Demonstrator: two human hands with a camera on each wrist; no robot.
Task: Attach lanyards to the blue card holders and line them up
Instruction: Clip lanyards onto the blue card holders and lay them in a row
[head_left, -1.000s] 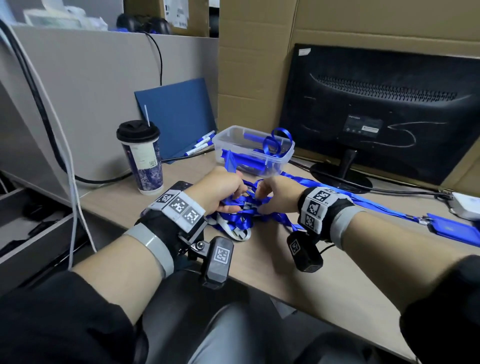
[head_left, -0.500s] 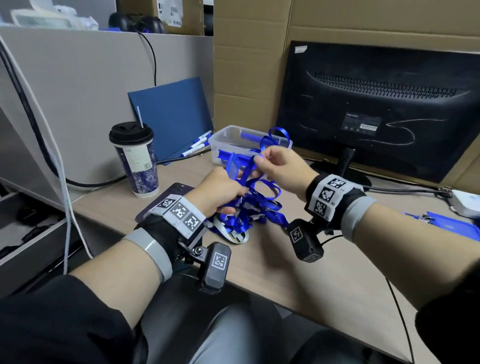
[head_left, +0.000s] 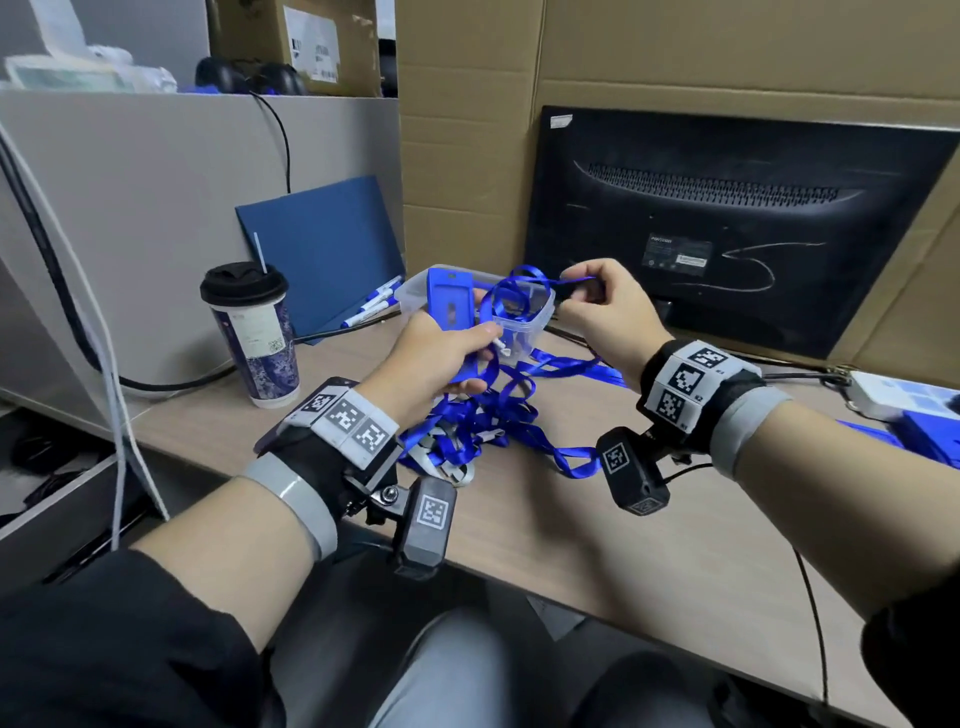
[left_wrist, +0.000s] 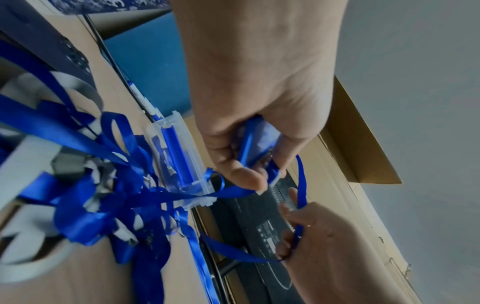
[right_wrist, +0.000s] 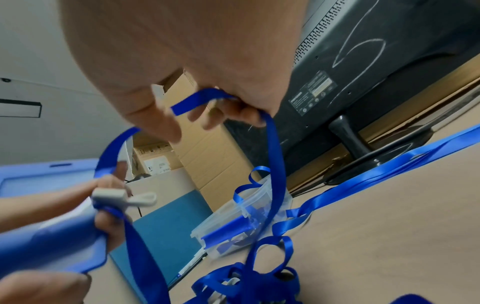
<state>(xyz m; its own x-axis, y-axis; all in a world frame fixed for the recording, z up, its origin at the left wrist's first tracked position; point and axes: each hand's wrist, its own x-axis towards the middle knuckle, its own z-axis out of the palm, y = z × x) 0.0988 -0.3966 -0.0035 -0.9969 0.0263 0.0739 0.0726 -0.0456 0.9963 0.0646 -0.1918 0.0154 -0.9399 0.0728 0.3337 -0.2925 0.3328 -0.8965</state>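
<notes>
Left hand: the left hand (head_left: 441, 353) is holding a blue card holder (head_left: 451, 306) upright above the counter (head_left: 571, 530), its fingers (left_wrist: 244, 179) curled around the lower part; the white plastic clip (right_wrist: 122, 198) of a lanyard is lying against them.

Right hand: the right hand (head_left: 605, 306) is pinching the blue lanyard ribbon (right_wrist: 272, 148) between thumb and fingertips, holding it up in front of the black monitor (head_left: 727, 228).

Change: half a second ago both hands were lower and closer together, just over the tangled pile of lanyards (head_left: 478, 426); now they are standing higher and further apart, and one ribbon is being drawn out of the pile.

Meaning for the task: I judge that one lanyard is being separated so that its clip can go to the slot of the holder; the attaching itself is not yet done.

Other holders: more are lying in the clear plastic box (head_left: 524, 332) behind the hands, and one with a lanyard is lying at the far right edge (head_left: 930, 431).

Writing: the label on the back of the monitor is too small to read; the paper cup (head_left: 254, 332) at the left is carrying a QR code, but its text is not readable.
</notes>
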